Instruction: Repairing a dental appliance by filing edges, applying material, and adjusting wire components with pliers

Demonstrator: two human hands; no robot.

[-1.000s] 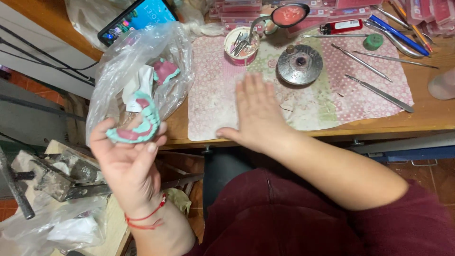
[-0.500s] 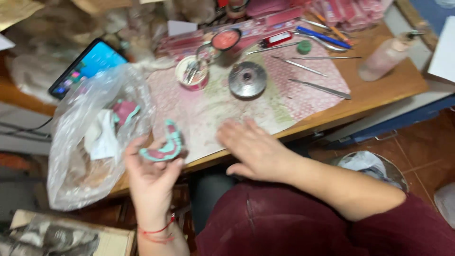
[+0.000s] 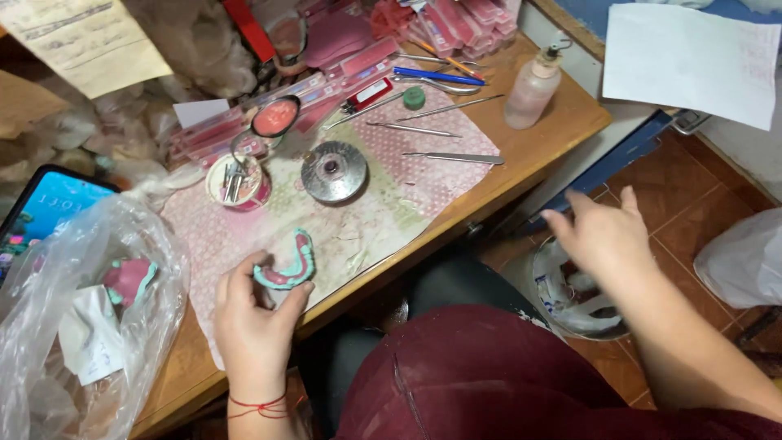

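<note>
Starting at the left, we are looking at a clear plastic bag (image 3: 90,326) slumped on the wooden table (image 3: 562,122), with a pink-and-teal dental cast (image 3: 128,279) and a white slip of paper showing through it, and a lit phone (image 3: 45,208) lying just behind it. Next, our left hand (image 3: 257,314) is holding a curved teal-and-pink denture piece (image 3: 287,265) over the near edge of the patterned mat (image 3: 366,220), its fingers and thumb closing on the arch from either side. Behind it on the mat we are seeing a small cup of tools (image 3: 236,181) and a round metal disc (image 3: 334,171), with thin metal instruments (image 3: 452,157) lying further right and a pale pink bottle (image 3: 533,85) standing near the table's corner. Our right hand (image 3: 599,236) is hanging off the table, fingers spread apart and gripping nothing, above a white-lined bin (image 3: 570,297) on the tiled floor, well apart from the denture piece.
</note>
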